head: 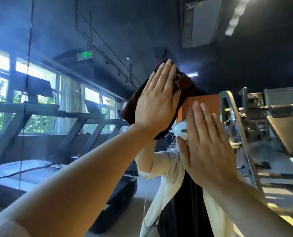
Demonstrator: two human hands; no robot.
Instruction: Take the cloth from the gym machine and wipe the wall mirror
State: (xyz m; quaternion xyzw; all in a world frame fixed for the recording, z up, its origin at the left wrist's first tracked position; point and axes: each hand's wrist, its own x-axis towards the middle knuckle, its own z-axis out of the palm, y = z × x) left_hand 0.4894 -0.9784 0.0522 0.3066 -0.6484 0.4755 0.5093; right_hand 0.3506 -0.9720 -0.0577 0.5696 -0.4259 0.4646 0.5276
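The person stood close to the wall mirror (pixel 60 48), with the left hand (pixel 157 101) spread flat, fingers straight, pressing the dark brown cloth (pixel 180 84) against the glass at about head height. The right hand (pixel 209 146) lay flat too, fingers straight and released, palm against or just off the mirror beside and below the cloth; I could not tell whether it truly touched. The cloth, then, was off the gym machine and on the mirror, bunched near its upper right corner where a fold stuck out past the fingers. To my eye the main risk was the cloth sliding out from under an open palm, since nothing pinched it; a fast sweep could leave it behind or drop it. If the bare right palm was on the glass, it would likely leave prints on the very surface being cleaned. Leaning weight onto the glass through both hands looked unwise as well. A dark vertical seam (pixel 28 65) ran down the mirror well to the left, where the cloth might snag or skip. There was plenty of open glass to the left and above for long strokes. To the right it was tighter: the metal frame of a machine (pixel 234 120) showed near the right hand, though I could not tell whether that was the real thing or only its reflection.
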